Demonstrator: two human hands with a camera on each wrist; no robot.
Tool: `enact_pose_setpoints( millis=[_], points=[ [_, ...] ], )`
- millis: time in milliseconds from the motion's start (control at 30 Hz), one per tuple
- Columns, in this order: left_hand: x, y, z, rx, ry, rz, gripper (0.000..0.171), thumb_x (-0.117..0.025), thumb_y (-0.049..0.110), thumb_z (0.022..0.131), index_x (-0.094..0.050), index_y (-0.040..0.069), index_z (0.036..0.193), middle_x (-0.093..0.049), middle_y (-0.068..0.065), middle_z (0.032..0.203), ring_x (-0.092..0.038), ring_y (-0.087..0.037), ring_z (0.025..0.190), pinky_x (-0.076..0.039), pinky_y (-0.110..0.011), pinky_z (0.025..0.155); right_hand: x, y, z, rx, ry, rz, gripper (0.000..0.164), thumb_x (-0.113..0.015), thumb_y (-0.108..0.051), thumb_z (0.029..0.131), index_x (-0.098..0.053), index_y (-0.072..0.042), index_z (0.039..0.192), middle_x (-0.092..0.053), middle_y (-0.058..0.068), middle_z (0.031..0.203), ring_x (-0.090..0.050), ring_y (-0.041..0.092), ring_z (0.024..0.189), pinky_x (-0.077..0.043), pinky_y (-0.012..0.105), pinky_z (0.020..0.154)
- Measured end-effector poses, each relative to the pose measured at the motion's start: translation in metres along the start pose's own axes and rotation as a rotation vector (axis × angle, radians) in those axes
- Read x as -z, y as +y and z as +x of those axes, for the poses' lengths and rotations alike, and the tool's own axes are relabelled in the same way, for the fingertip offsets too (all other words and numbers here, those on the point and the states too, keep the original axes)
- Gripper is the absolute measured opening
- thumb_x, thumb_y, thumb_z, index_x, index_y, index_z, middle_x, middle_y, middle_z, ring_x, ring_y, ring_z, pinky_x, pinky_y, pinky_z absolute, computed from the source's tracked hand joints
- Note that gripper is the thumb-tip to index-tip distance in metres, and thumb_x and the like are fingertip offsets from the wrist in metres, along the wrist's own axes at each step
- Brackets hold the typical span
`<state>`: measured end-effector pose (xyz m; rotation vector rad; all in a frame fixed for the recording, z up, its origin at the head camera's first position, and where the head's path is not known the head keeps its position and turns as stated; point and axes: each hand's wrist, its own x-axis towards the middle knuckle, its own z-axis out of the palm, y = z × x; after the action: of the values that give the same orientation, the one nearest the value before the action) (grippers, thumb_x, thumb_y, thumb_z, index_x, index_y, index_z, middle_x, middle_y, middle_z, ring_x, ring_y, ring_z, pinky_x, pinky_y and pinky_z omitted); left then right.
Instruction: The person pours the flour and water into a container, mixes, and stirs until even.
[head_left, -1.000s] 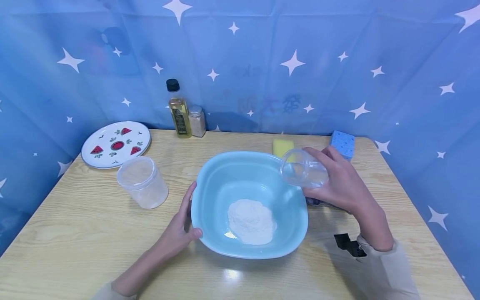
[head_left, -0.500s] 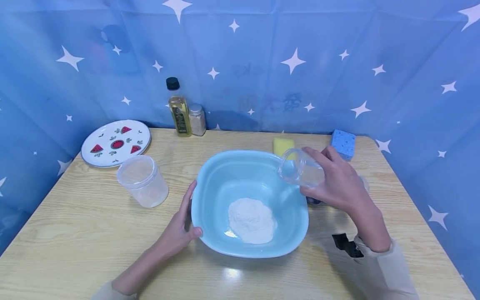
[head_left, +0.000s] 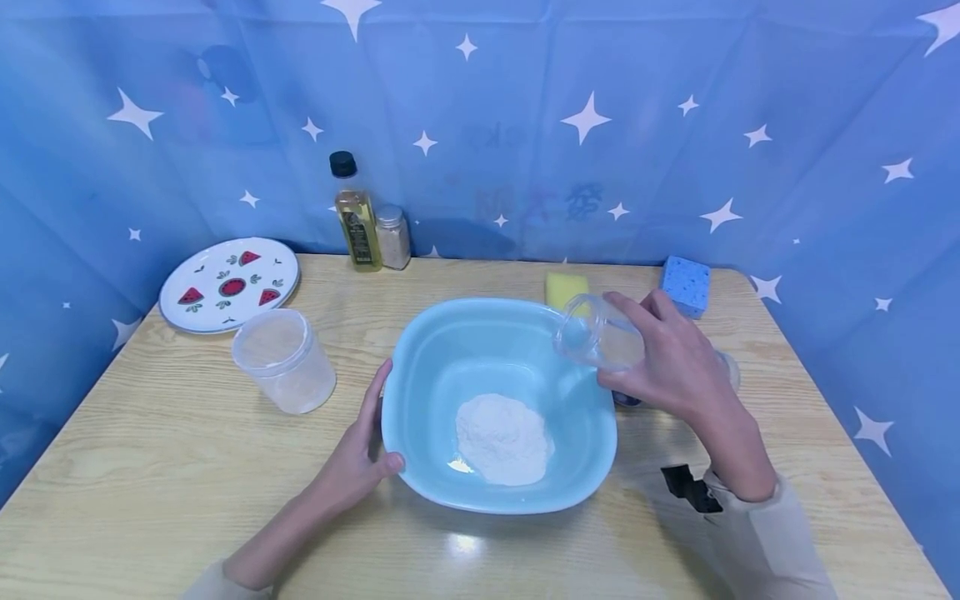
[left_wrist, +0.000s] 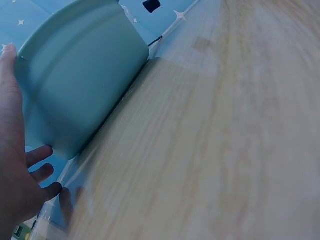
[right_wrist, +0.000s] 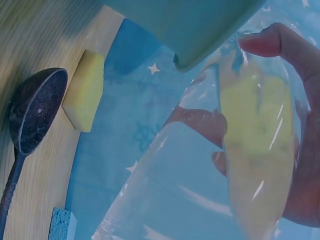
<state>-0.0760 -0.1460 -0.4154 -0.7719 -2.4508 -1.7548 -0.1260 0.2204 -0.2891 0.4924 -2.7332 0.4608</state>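
My left hand (head_left: pixel 356 458) rests against the left side of a light blue basin (head_left: pixel 412 333), its thumb tip at the rim. In the left wrist view, its other fingers stand spread beside the basin's outer wall (left_wrist: pixel 85 80). A mound of white powder (head_left: pixel 504 440) lies on the basin's floor. With curled fingers and thumb, my right hand (head_left: pixel 671 358) grips a clear cup (head_left: pixel 618 342). The cup is tipped to the left, its mouth over the basin's far right rim. Through its clear wall (right_wrist: pixel 260 185) the right wrist view shows part of the hand.
A dark ladle (right_wrist: pixel 37 110) and a yellow sponge (head_left: pixel 566 289) lie beyond the basin, a blue sponge (head_left: pixel 686 287) at back right. An oil bottle (head_left: pixel 357 221) and small jar (head_left: pixel 393 239) stand behind. Left are a frosted container (head_left: pixel 288 367) and a watermelon-patterned plate (head_left: pixel 210 267).
My right hand has shifted slightly left with the cup, which now tips further down toward the basin. My left hand, the basin and the powder mound stay as they were.
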Motion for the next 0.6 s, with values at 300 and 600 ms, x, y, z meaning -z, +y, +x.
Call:
enact_pose_setpoints(
  millis=[300,600],
  points=[
    [-0.0005,0.0003,0.0007,-0.003,0.002,-0.007,0.100,-0.053,0.066,0.080,0.001,0.021,0.151,-0.031,-0.006,0.147,-0.042,-0.027,0.124,-0.028,-0.055,0.101,-0.0010,-0.0006,-0.0004,0.015,0.023,-0.011,0.083,-0.081,-0.028,0.056,-0.053,-0.011,0.132,-0.040,0.006,0.084,-0.040,0.022,0.063,-0.031,0.029,0.048],
    [-0.0017,-0.0015,0.0002,-0.003,0.009,-0.025,0.099,-0.054,0.067,0.080,0.000,0.024,0.151,-0.032,-0.006,0.147,-0.044,-0.026,0.122,-0.032,-0.054,0.099,-0.0022,0.0003,-0.0005,0.016,0.032,-0.026,0.085,-0.082,-0.027,0.054,-0.053,-0.010,0.132,-0.039,0.006,0.082,-0.038,0.022,0.060,-0.031,0.029,0.047]
  ],
)
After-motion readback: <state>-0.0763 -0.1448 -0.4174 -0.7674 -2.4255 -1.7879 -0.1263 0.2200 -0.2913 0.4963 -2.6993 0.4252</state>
